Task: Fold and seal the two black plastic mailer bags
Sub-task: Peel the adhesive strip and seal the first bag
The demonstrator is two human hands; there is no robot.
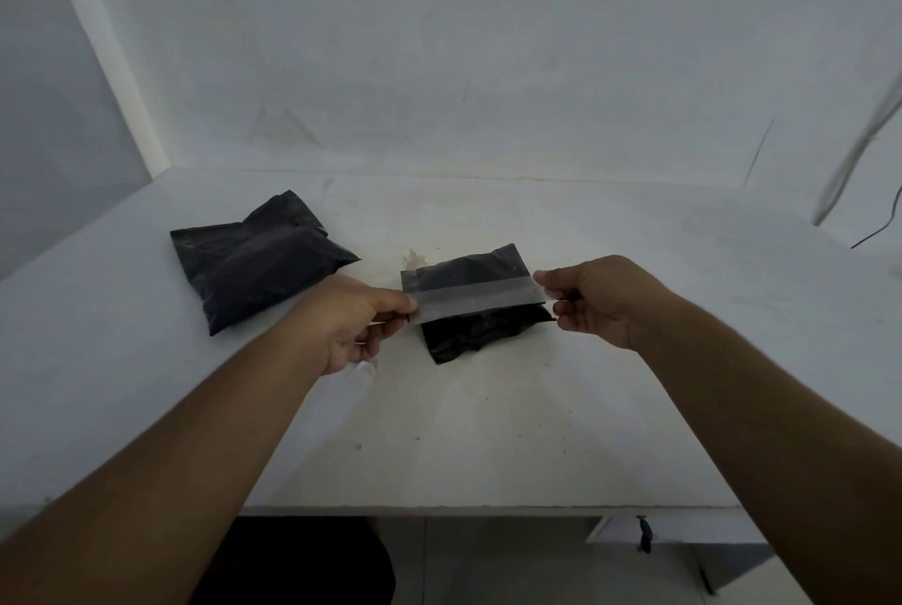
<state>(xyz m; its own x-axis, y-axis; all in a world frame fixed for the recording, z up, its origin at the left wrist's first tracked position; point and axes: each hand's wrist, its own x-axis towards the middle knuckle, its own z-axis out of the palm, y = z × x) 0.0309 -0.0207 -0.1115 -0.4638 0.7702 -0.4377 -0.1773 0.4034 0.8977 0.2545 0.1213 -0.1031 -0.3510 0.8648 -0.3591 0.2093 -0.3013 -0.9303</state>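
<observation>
A small black mailer bag [476, 331] lies on the white table [488, 433] in the middle, its flap [463, 270] raised toward me with a pale adhesive strip [478, 299] across it. My left hand [356, 321] pinches the flap's left end. At the flap's right end my right hand [595, 299] pinches it between thumb and fingers. A second, fuller black mailer bag [254, 263] lies closed on the table to the left, apart from both hands. A thin translucent strip [363, 370] hangs below my left hand.
White walls close in the table at the back and left. At the far right a pale cable [849, 160] and a thin dark wire [878, 228] hang down. The table's front edge [488, 509] is near me, with floor below.
</observation>
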